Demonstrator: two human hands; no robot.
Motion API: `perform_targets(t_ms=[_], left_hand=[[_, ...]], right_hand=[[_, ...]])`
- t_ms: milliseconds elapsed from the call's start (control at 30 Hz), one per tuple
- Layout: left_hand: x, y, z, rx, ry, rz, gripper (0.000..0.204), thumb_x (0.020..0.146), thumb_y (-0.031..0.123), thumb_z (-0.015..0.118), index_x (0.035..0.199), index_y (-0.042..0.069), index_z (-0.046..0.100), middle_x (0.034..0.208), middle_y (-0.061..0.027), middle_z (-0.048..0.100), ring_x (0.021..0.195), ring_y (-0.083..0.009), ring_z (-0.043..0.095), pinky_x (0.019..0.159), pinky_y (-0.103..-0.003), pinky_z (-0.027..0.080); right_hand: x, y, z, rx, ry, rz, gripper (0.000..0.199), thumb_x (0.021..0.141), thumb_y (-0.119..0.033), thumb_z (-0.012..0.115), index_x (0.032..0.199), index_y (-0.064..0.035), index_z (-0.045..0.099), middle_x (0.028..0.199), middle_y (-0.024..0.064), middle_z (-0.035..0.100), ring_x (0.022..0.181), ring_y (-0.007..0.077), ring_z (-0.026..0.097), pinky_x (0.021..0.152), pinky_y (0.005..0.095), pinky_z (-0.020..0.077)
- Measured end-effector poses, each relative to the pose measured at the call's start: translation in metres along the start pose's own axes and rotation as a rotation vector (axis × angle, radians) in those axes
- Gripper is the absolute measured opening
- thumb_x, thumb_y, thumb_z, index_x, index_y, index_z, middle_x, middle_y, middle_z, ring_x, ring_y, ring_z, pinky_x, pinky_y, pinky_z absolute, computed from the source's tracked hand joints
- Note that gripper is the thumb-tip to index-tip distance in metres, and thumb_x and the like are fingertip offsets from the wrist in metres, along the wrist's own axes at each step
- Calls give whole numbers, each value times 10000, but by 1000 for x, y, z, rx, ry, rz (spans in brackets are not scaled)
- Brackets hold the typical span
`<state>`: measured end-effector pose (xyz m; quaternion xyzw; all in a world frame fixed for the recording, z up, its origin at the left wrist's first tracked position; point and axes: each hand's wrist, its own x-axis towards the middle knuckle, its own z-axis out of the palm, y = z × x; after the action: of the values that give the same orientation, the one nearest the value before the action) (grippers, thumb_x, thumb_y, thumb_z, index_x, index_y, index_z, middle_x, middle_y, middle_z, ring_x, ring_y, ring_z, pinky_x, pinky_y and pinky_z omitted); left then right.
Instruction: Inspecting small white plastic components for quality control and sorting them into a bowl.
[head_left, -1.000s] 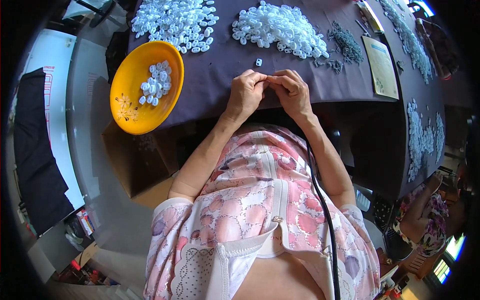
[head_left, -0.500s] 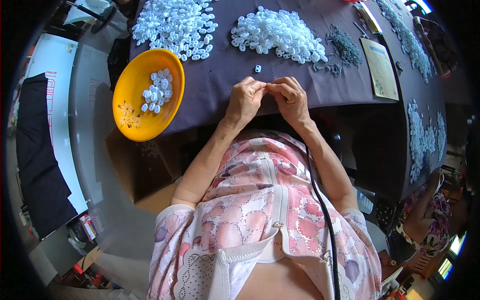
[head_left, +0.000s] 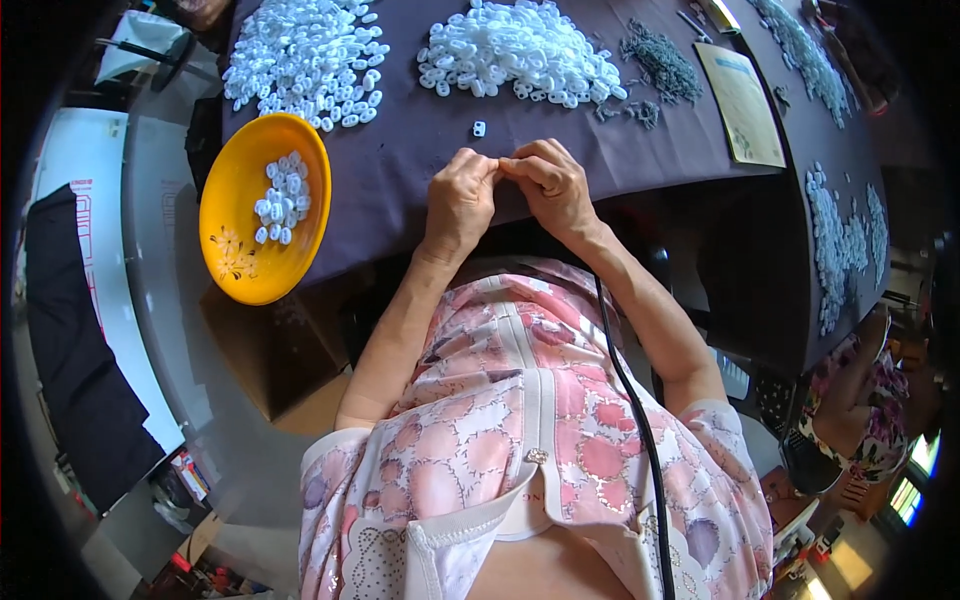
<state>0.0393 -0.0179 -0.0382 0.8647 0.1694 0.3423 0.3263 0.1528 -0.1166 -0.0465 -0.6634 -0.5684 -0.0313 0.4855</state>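
My left hand (head_left: pixel 459 198) and my right hand (head_left: pixel 549 188) meet fingertip to fingertip at the near edge of the dark cloth-covered table (head_left: pixel 390 185). Both are closed in a pinch, and whatever sits between the fingertips is too small and hidden to make out. Just beyond them lies a single white oval plastic piece (head_left: pixel 479 129) with two dark holes. Farther back is a heap of similar white pieces (head_left: pixel 520 55). To its right is a smaller pile of tiny dark grey parts (head_left: pixel 662 62).
A yellow bowl (head_left: pixel 222 200) holding several white pieces (head_left: pixel 284 200) stands at the table's left edge, above an open cardboard box (head_left: pixel 240 345). Another white heap (head_left: pixel 300 60) lies back left. A tan booklet (head_left: pixel 740 105) lies right. A black cable (head_left: pixel 640 420) hangs down my front. Another person (head_left: pixel 850 410) sits far right.
The whole view has shifted, so table things appear farther left, and the bowl lower. My hands stay pinched together at the table edge; the single white piece still lies beyond them.
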Motion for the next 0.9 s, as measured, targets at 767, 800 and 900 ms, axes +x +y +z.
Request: perform_targets(t_ms=[767, 800, 900], left_hand=[[6, -11, -7, -382, -115, -349, 173, 879, 124, 563, 761, 10, 619, 580, 39, 511, 458, -20, 435, 414, -199, 343], [5, -12, -7, -382, -114, -353, 173, 879, 124, 563, 761, 10, 619, 580, 39, 511, 458, -20, 435, 414, -199, 343], [5, -14, -8, -386, -133, -362, 168, 878, 125, 565, 769, 9, 617, 577, 38, 515, 462, -23, 439, 416, -208, 350]], right_hand=[[6, -8, -2, 25, -98, 154, 321, 655, -49, 699, 968, -91, 644, 859, 56, 614, 810, 251, 579, 708, 341, 468], [6, -8, -1, 26, -101, 155, 321, 655, -49, 699, 968, -91, 644, 859, 56, 614, 810, 251, 579, 708, 341, 468], [7, -10, -1, 26, -92, 157, 321, 650, -54, 705, 963, -88, 644, 858, 59, 616, 806, 252, 581, 703, 340, 470]])
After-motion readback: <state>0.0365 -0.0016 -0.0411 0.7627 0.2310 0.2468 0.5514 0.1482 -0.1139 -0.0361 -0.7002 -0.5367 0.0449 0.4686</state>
